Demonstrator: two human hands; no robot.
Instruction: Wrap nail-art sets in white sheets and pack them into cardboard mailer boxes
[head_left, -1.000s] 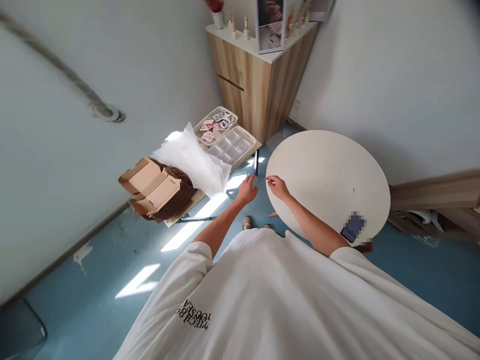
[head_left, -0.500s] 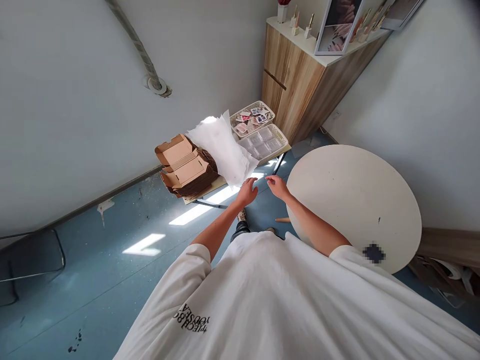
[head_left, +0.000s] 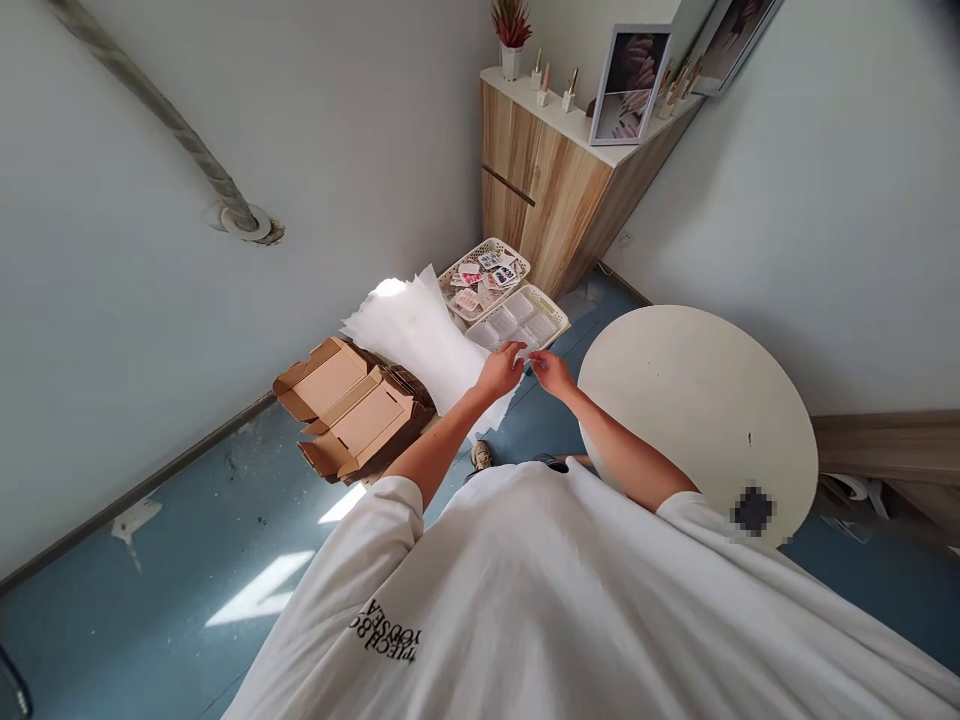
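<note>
Two bare hands are hovering side by side, the left hand (head_left: 501,370) bending its fingers loosely, the right hand (head_left: 553,375) curling inward; whether either grip is closing on anything small, one cannot tell. The step in hand is seemingly a reach; picking anything up would be calling for parted fingers. From the left hand, a basket (head_left: 555,308) of clear containers (head_left: 538,326) is lying at twelve o'clock, white sheets (head_left: 427,345) at ten, cardboard boxes (head_left: 360,408) at half past eight.
</note>
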